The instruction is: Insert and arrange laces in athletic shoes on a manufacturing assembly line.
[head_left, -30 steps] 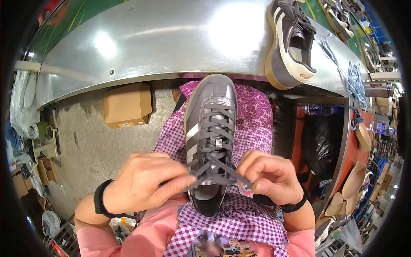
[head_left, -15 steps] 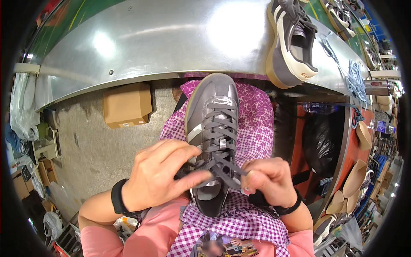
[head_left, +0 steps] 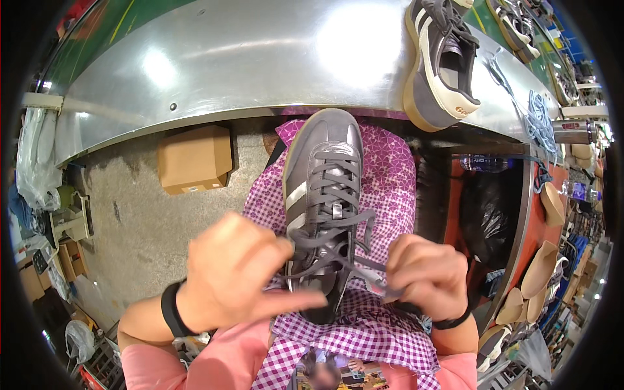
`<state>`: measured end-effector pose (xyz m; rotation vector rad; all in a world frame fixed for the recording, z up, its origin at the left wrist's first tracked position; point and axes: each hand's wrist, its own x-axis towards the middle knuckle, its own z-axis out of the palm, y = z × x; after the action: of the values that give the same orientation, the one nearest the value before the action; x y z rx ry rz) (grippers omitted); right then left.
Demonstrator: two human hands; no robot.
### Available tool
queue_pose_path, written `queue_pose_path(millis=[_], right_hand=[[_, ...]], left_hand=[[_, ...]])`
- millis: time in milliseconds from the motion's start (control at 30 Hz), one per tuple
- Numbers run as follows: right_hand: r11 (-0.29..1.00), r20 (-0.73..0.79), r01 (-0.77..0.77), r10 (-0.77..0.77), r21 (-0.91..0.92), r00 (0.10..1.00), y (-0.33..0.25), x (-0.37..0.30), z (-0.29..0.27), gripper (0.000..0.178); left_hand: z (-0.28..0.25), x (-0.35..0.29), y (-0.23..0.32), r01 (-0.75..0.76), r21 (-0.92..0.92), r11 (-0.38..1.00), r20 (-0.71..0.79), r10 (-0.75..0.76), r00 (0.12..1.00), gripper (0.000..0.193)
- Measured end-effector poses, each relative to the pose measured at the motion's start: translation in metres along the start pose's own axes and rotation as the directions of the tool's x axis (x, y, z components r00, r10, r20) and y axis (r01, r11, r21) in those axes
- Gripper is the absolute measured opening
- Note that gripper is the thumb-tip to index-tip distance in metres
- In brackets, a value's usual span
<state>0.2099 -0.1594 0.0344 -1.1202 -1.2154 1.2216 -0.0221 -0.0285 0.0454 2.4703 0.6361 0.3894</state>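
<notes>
A grey sneaker [head_left: 328,140] with pale side stripes rests on my lap, toe pointing away from me. Its dark grey shoelace [head_left: 338,193] is threaded up the front and crosses loosely near the ankle opening. My right hand [head_left: 429,276], right of the opening, pinches one strand pulled taut from the shoe. On the left side, my left hand [head_left: 237,276] is blurred by motion; its fingers curl around the other strand while the thumb sticks out over the opening. A loose lace loop hangs at the shoe's right side.
Beyond my lap runs a shiny metal table edge [head_left: 260,71] beside a green belt [head_left: 153,16]. Another dark sneaker [head_left: 432,78] stands on it at right. A cardboard box [head_left: 195,159] sits on the floor. To the right, a red shelf [head_left: 504,266] holds insoles [head_left: 538,276].
My hands have drawn apart, the right one outward to the right and the left one slightly left, pulling the lace strands. A lace loop now hangs at the shoe's right side.
</notes>
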Motion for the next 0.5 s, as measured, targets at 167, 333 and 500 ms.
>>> queue_pose_path(millis=[167,333,500], right_hand=[[0.817,0.099,-0.457,0.518,-0.353,0.85,-0.016,0.006,0.011,0.017],[0.878,0.022,0.113,-0.139,0.465,0.99,-0.001,-0.015,-0.013,0.015],[0.804,0.368,-0.578,0.585,-0.141,0.723,-0.019,-0.001,-0.002,0.024]], left_hand=[[0.014,-0.01,-0.004,-0.2,0.027,0.979,0.245,0.188,0.951,0.031],[-0.006,0.002,-0.035,0.057,-0.918,0.392,0.217,0.376,0.901,0.015],[-0.015,0.011,-0.011,0.391,-0.241,0.888,0.797,-0.049,0.602,0.021]])
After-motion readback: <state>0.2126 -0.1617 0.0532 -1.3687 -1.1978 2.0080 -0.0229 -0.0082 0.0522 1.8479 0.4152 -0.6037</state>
